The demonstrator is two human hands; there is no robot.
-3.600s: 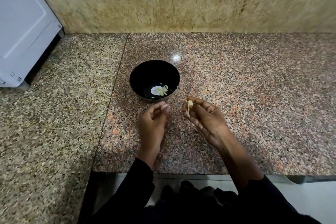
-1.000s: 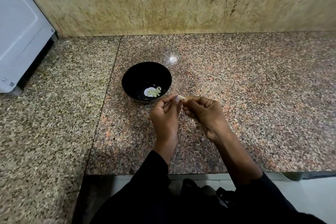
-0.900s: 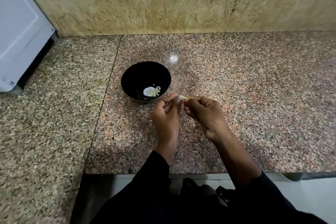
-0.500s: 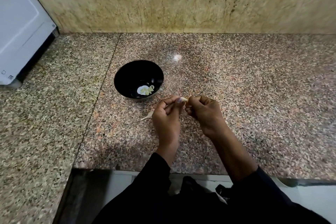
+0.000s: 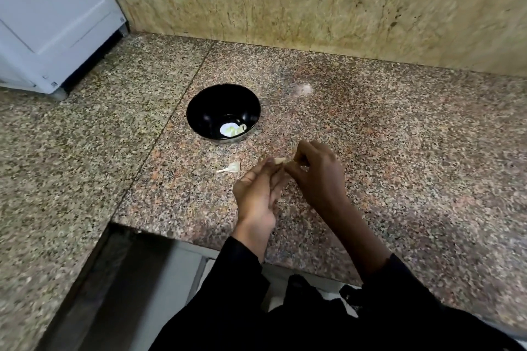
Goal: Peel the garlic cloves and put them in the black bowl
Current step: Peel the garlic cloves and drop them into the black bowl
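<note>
Near black bowl point(image 5: 199, 114), left hand point(image 5: 256, 191) and right hand point(image 5: 316, 177) pinch garlic clove point(image 5: 281, 161).

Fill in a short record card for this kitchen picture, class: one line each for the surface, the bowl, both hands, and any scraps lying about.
surface: speckled granite counter
bowl: black bowl on the counter, a few pale peeled cloves inside
left hand: pinches the garlic clove with thumb and fingertips
right hand: pinches the other end of the same clove
scraps: one piece of garlic skin on the counter, between bowl and hands, touching neither
beside: white appliance at far left
</note>
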